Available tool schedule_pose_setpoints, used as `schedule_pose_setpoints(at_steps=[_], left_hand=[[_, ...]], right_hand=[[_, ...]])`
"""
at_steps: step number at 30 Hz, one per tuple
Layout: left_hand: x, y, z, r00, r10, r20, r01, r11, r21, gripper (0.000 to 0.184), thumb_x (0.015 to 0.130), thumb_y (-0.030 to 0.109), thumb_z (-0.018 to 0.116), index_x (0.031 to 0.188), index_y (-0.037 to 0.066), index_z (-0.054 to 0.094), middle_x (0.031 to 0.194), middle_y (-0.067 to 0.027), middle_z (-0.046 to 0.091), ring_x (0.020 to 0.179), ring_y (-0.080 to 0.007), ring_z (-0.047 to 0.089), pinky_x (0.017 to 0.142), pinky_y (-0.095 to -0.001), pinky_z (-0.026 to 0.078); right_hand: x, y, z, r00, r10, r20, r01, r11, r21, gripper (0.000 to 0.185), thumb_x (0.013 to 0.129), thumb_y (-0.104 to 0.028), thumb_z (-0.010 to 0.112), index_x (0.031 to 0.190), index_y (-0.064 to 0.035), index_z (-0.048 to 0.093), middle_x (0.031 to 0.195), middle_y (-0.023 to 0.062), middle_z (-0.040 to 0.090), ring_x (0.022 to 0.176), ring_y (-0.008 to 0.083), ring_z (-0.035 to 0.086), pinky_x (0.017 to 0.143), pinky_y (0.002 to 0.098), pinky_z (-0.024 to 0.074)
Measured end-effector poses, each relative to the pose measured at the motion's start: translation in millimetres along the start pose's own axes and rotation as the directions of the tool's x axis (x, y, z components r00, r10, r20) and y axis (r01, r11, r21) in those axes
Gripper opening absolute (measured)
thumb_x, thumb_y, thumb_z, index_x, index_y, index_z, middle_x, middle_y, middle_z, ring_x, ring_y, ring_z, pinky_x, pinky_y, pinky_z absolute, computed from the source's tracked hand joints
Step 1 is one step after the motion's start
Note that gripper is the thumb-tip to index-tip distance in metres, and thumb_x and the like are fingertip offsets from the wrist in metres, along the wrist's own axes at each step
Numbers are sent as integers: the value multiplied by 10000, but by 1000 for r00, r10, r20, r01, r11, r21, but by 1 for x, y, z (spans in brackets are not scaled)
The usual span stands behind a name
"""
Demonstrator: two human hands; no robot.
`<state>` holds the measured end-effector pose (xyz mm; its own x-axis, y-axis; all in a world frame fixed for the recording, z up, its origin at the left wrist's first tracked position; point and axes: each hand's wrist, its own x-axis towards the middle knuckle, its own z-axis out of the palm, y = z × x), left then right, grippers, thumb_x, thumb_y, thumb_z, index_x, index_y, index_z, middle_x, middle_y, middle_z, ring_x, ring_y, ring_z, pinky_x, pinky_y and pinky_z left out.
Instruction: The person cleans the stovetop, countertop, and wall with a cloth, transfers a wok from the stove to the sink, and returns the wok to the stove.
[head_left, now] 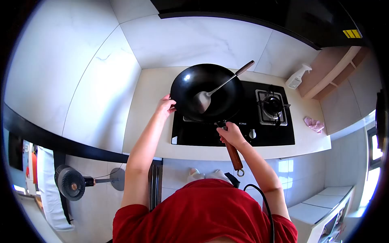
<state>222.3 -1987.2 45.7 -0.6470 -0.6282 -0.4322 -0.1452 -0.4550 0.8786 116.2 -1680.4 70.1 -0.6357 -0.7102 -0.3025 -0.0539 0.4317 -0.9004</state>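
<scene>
A black wok [190, 87] sits over the left side of the black gas stove [263, 135]. Inside it lies a metal spatula [204, 99], its brown handle leaning out over the far right rim. My left hand [166, 105] grips the wok's left rim, with the fingers partly hidden at the edge. My right hand [231, 133] is closed around the wok's wooden handle [234, 157], near where it joins the pan. The handle points toward me and ends in a metal ring. The burner under the wok is hidden.
A second burner [273, 106] with its grate is on the right. Beyond it stand a white spray bottle [298, 77] and a crumpled pink cloth [314, 124] on the counter [139, 125]. A range hood [259, 18] hangs above. A fan [71, 183] stands at lower left.
</scene>
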Motion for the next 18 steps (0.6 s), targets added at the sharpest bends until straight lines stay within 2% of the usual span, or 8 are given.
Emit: schedule_pose_setpoints(at_steps=[3, 6, 8, 12, 15, 18], left_hand=[[10, 4, -8, 1000, -27, 15, 26, 999, 28, 542, 710, -36, 550, 1211, 170, 548, 990, -22, 612, 854, -185, 594, 750, -392, 509], [19, 8, -12, 994, -42, 104, 39, 999, 34, 563, 720, -38, 540, 1240, 176, 527, 994, -27, 609, 861, -186, 591, 755, -389, 509], [24, 10, -12, 997, -40, 69, 37, 998, 43, 582, 708, -60, 509, 1250, 154, 521, 978, -39, 615, 827, -188, 599, 716, -396, 531], [27, 19, -13, 994, -54, 100, 49, 997, 57, 590, 709, -65, 495, 1258, 148, 512, 997, -37, 610, 859, -188, 596, 746, -403, 527], [27, 22, -11, 993, -74, 91, 64, 992, 104, 567, 733, -55, 506, 1264, 144, 503, 1034, -40, 603, 901, -187, 590, 785, -398, 513], [31, 17, -23, 989, -61, 133, 56, 998, 40, 491, 793, 17, 580, 1262, 135, 498, 1063, -44, 598, 924, -187, 584, 817, -379, 499]], right_hand=[[-2, -10, 9, 1000, 15, -4, -14, 999, 48, 270, 806, -184, 630, 774, 42, 486, 637, 105, 590, 511, 169, 608, 462, 293, 515], [-5, -23, 15, 998, 54, -34, -53, 998, 20, 269, 810, -183, 625, 783, 45, 486, 640, 107, 588, 508, 171, 604, 461, 293, 515], [3, -11, 22, 998, 49, -32, -47, 997, 55, 270, 812, -183, 623, 792, 47, 484, 640, 108, 587, 508, 172, 603, 462, 294, 515], [5, -12, 33, 997, 67, -38, -63, 993, 102, 277, 815, -191, 626, 844, 49, 489, 658, 114, 596, 512, 171, 606, 470, 297, 517], [5, -10, 33, 996, 73, -49, -68, 994, 87, 306, 818, -224, 644, 859, 42, 499, 678, 114, 608, 527, 168, 612, 487, 292, 520], [8, -7, 32, 998, 64, -4, -63, 993, 95, 300, 835, -249, 649, 866, 26, 532, 710, 98, 617, 575, 150, 612, 528, 275, 515]])
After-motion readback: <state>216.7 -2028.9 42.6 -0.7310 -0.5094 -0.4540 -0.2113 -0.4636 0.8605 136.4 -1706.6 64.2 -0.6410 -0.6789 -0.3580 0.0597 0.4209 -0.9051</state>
